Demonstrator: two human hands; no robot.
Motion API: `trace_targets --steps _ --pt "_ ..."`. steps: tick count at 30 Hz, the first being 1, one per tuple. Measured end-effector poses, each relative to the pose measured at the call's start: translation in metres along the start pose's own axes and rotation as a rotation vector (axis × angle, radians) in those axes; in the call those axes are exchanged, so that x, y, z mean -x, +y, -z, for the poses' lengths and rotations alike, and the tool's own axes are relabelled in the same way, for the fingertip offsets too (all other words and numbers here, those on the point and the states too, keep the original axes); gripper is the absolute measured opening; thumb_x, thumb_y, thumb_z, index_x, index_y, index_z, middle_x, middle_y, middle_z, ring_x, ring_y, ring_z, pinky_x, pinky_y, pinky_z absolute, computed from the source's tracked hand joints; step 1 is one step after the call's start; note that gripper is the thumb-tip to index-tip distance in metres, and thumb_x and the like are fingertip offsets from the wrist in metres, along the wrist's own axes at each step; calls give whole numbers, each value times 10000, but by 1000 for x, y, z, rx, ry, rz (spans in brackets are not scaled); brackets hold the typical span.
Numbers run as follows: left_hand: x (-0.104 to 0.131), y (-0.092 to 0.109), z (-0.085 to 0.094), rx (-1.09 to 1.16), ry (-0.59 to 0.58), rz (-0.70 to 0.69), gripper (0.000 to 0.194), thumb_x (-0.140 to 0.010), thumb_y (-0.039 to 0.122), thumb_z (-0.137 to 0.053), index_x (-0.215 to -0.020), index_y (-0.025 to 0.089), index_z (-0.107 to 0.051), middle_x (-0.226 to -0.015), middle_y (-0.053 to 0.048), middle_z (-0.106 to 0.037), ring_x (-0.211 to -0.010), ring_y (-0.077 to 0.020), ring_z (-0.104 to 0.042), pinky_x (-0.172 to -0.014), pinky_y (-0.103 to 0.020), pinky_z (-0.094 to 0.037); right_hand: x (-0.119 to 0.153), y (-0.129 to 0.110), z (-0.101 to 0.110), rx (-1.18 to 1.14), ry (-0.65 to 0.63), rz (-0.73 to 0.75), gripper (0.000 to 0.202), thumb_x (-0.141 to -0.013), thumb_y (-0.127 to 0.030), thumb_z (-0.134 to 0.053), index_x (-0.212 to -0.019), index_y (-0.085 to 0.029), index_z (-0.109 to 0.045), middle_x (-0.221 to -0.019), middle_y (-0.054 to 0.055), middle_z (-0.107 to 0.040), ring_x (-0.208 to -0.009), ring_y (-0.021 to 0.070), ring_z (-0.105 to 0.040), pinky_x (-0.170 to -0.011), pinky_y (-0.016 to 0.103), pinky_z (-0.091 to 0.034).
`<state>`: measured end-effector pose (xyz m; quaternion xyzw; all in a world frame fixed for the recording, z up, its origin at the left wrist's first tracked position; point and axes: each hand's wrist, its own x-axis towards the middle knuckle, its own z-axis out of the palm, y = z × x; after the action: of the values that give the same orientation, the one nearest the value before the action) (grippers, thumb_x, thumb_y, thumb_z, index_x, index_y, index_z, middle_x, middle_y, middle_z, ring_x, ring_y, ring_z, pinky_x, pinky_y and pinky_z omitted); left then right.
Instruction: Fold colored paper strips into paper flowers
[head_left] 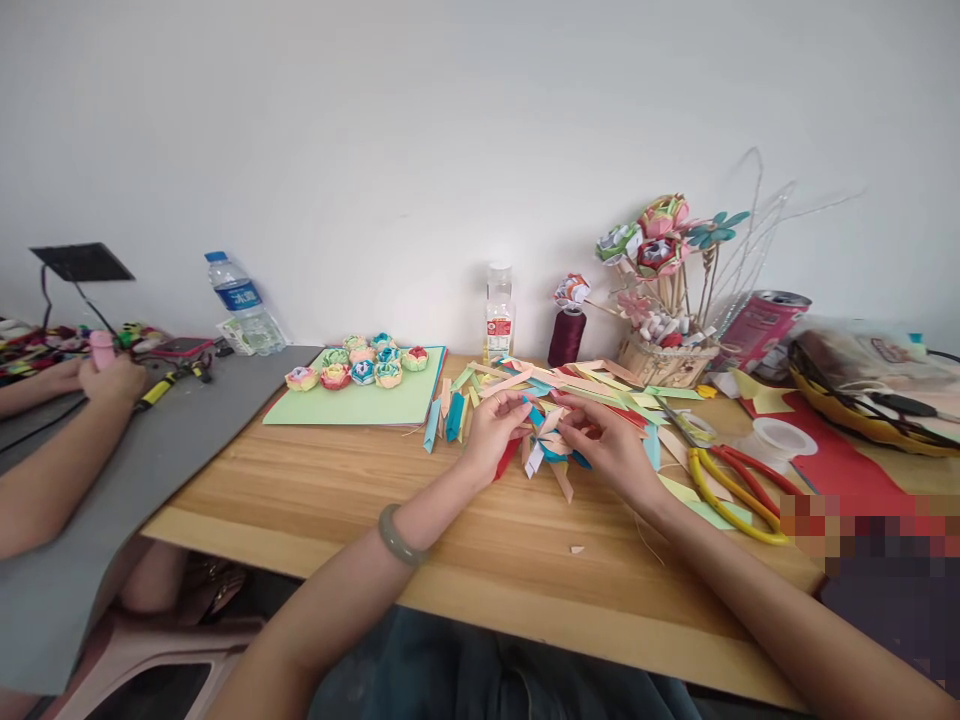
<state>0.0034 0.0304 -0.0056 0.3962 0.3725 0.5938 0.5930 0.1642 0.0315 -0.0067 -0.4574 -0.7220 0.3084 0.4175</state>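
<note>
Between my two hands is a partly folded paper flower point(551, 440) in blue, peach and white, with strips sticking out. My left hand point(496, 432) pinches its left side, fingers closed on the paper near a blue tip. On the other side my right hand point(600, 432) grips the flower's right edge between thumb and fingers. Behind them lies a loose pile of coloured paper strips point(585, 378). Folded blue strips point(454, 416) rest just left of my left hand. Part of the flower is hidden by my fingers.
Finished paper flowers point(363, 372) sit on green paper point(300, 408) at left. Yellow-handled scissors point(724, 500), red-handled scissors point(757, 468), a tape roll point(784, 438) and a basket of paper flowers point(664, 362) stand right. Behind are a glue bottle point(499, 318) and thread spool point(566, 338). Another person's hand point(112, 378) works far left.
</note>
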Motion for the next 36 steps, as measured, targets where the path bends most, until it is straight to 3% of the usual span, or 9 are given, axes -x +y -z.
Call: trace_targets --steps 4,7,10,12,17,21,27,32,36 --pt "0 0 1 -92 -35 -55 198 -639 252 -672 -807 163 -614 -732 -2 -597 -662 -103 -556 -588 -213 -456 2 -6 3 72 -30 -1 283 -775 -292 -504 -1013 -183 -612 -704 4 -590 -594 137 -520 -559 271 -419" --pt "-3 -1 4 -238 18 -172 127 -683 167 -599 -809 164 -618 -861 -41 -620 -820 -147 -573 -702 -251 -457 1 -8 5 87 -53 -45 192 -771 -306 -503 -804 -174 -638 -716 20 -615 -573 132 -507 -532 261 -396" --pt "-3 -1 6 -380 94 -373 390 -635 12 -520 -955 216 -614 -1112 -46 -562 -1041 -172 -503 -822 -272 -425 0 -8 6 60 -64 -77 194 -767 -317 -498 -762 -174 -629 -691 21 -620 -568 135 -511 -523 257 -389" --pt "-1 2 5 -420 72 -408 420 -612 -20 -483 -929 222 -616 -1079 -36 -568 -1020 -168 -511 -807 -267 -427 0 -8 7 54 -63 -93 200 -762 -324 -495 -752 -173 -626 -677 18 -619 -568 138 -515 -528 258 -392" --pt "8 10 -3 -500 -116 -172 106 -702 135 -529 -698 159 -633 -752 -34 -636 -751 -157 -585 -716 -266 -444 -1 -5 9 67 -27 -87 188 -744 -308 -494 -718 -167 -615 -688 15 -607 -590 139 -514 -542 255 -393" --pt "10 13 -7 -564 -302 -80 206 -731 313 -581 -826 151 -666 -893 -78 -663 -869 -200 -603 -801 -317 -452 -2 -3 10 -36 -50 -79 175 -743 -295 -488 -739 -160 -600 -657 1 -572 -589 132 -503 -527 244 -390" --pt "6 5 -1 -490 -420 -157 337 -621 140 -676 -950 147 -603 -1101 -100 -548 -958 -195 -581 -876 -365 -454 -2 -11 13 -139 -76 -136 283 -755 -408 -536 -832 -154 -635 -708 17 -597 -590 125 -510 -520 242 -398" --pt "4 2 3 -517 -308 -259 541 -602 164 -717 -1104 199 -518 -1219 -95 -474 -1181 -234 -433 -1002 -398 -352 0 -11 14 -246 22 -31 285 -755 -445 -558 -829 -181 -637 -808 37 -644 -715 171 -581 -630 294 -484" --pt "6 6 1 -415 -313 -95 700 -587 251 -747 -1209 229 -425 -1327 -114 -395 -1151 -250 -460 -918 -382 -419 4 -13 13 -221 116 57 240 -785 -406 -555 -864 -194 -635 -872 49 -651 -770 187 -602 -692 334 -505"
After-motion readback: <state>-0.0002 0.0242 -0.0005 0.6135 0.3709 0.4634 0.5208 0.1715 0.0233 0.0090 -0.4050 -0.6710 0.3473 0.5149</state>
